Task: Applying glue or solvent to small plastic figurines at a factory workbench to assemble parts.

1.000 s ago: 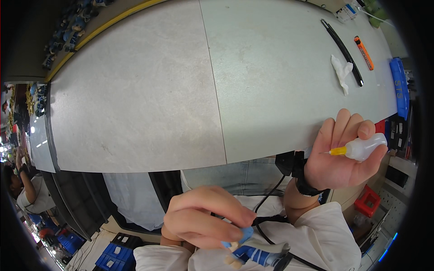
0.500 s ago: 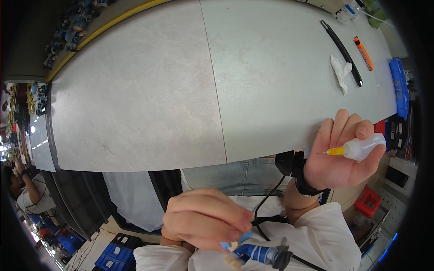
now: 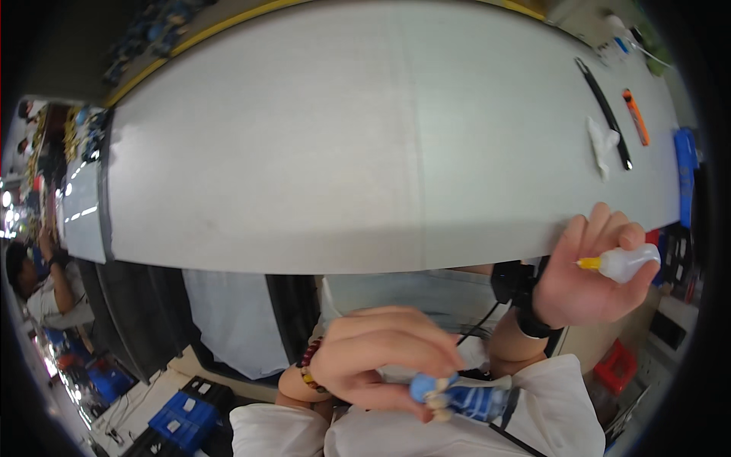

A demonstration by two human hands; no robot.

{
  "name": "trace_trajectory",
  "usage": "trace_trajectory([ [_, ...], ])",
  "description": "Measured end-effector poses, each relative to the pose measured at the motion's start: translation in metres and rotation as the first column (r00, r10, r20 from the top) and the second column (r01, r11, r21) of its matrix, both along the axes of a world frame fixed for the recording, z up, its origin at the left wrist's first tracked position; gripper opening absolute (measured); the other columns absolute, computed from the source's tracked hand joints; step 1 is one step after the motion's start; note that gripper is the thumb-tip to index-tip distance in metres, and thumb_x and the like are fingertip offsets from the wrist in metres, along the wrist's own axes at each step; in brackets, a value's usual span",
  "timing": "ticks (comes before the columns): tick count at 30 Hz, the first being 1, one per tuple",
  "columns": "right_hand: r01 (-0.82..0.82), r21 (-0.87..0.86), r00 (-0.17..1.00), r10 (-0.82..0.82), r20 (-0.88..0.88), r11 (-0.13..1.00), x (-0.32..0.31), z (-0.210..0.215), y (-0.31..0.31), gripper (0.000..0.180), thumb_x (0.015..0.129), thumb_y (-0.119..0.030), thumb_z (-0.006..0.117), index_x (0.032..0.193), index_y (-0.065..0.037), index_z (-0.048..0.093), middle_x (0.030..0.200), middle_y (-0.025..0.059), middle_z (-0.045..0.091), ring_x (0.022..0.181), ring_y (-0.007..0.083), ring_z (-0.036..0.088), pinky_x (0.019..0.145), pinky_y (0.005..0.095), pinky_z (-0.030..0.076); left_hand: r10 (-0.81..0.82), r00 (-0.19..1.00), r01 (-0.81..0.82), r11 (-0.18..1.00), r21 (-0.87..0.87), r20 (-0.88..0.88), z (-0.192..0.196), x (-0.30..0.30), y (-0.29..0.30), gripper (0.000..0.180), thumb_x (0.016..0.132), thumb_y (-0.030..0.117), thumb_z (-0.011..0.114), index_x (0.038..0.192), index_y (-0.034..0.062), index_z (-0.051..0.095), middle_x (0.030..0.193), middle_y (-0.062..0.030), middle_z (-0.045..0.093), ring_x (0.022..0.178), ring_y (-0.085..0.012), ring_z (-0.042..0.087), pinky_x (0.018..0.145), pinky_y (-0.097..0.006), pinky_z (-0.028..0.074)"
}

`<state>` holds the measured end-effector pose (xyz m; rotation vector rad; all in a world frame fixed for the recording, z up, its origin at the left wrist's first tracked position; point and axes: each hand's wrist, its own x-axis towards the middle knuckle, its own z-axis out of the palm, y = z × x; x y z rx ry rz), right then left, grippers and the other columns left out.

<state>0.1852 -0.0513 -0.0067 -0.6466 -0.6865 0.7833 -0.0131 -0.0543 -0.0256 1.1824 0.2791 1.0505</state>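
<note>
**Two hands, a small figure and a squeeze bottle below the worktop edge**

As seen from the head camera, which looks down past the near edge of a pale grey worktop (image 3: 381, 137), both of the person's hands are raised in front of the body rather than resting on the surface. The left hand (image 3: 381, 358), with a beaded bracelet (image 3: 307, 364) at its wrist, is curled closed around one end of a small blue-and-white figure (image 3: 457, 396); the fingertips pinch near its rounded blue end, where pale small parts show, and the rest of the figure juts to the right over the white sleeve. The right hand (image 3: 590, 278), wearing a dark wristband (image 3: 533, 324), is closed around a small white squeeze bottle (image 3: 626, 263) whose yellow nozzle points to the left; bottle and figure are well apart, the bottle higher and to the right, just off the worktop's near edge.

At the far right of the worktop lie a long black tool (image 3: 605, 114), a crumpled white scrap (image 3: 601, 145) just beside it, an orange tool (image 3: 636, 116) and a blue object (image 3: 685, 175) at the rim. A black cable (image 3: 480, 327) hangs between the two forearms. At the left margin another person (image 3: 38, 282) sits well apart, and blue crates (image 3: 179, 419) stand on the floor below.
</note>
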Motion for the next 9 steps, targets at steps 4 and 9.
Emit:
trace_trajectory([
  [4,-0.032,0.012,0.998,0.033,-0.051,0.999,0.004,-0.001,-0.004,0.027,0.076,-0.028,0.050,0.073,-0.001,0.046,0.058,0.0014,0.031,0.055,0.0112,0.023,0.046,0.0243,0.018,-0.168,0.982,0.157,0.980,-0.121,-0.082,-0.010,-0.021,-0.010,0.035,0.063,0.014,0.070,0.087,-0.0057,0.054,0.080,-0.0201,0.059,0.076,-0.0280,0.058,0.074,-0.041,0.045],
  [9,0.016,-0.007,0.999,-0.017,-0.045,1.000,0.006,-0.005,-0.006,0.026,0.073,-0.026,0.055,0.075,-0.001,0.046,0.060,0.0025,0.030,0.057,0.0120,0.022,0.050,0.0244,0.019,0.040,0.977,-0.105,0.947,-0.303,-0.211,-0.048,-0.072,-0.031,0.039,0.062,0.024,0.071,0.088,-0.0005,0.055,0.106,-0.0276,0.045,0.086,-0.0290,0.053,0.079,-0.045,0.041],
])
